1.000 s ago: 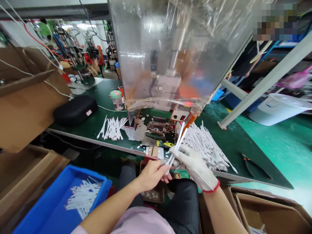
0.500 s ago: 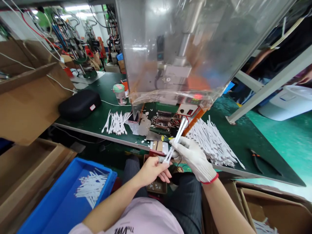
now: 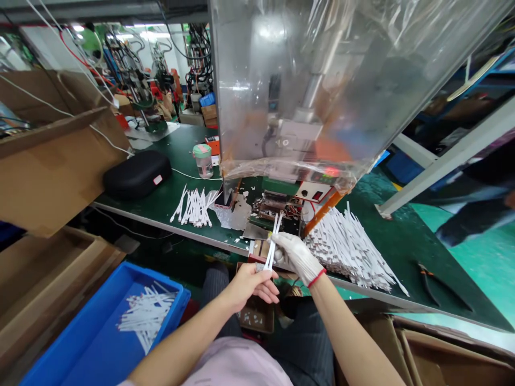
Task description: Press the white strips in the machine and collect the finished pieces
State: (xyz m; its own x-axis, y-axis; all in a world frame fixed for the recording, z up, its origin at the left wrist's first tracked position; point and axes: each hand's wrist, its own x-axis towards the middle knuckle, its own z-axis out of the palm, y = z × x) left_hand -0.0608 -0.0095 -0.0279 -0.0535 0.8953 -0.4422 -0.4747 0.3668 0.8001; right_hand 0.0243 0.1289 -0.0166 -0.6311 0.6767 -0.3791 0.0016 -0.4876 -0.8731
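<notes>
Two thin white strips (image 3: 272, 247) stand upright between my hands, in front of the machine (image 3: 298, 128). My bare left hand (image 3: 254, 285) pinches their lower ends between thumb and finger, its other fingers loosely curled. My right hand (image 3: 295, 254), in a white glove with a red cuff, closes on the same strips higher up. A large pile of white strips (image 3: 346, 246) lies on the green table right of the machine. A smaller bunch of strips (image 3: 195, 208) lies to the left.
A blue bin (image 3: 92, 327) holding white strips is at the lower left, beside cardboard boxes (image 3: 56, 289). On the table are a black case (image 3: 137, 174), a jar (image 3: 203, 161) and pliers (image 3: 430, 284). A person's leg (image 3: 478, 214) shows at the right.
My right hand and the strips have moved left, and the strips' tops are lower and more upright. The view has shifted slightly. A person's leg now shows at the right.
</notes>
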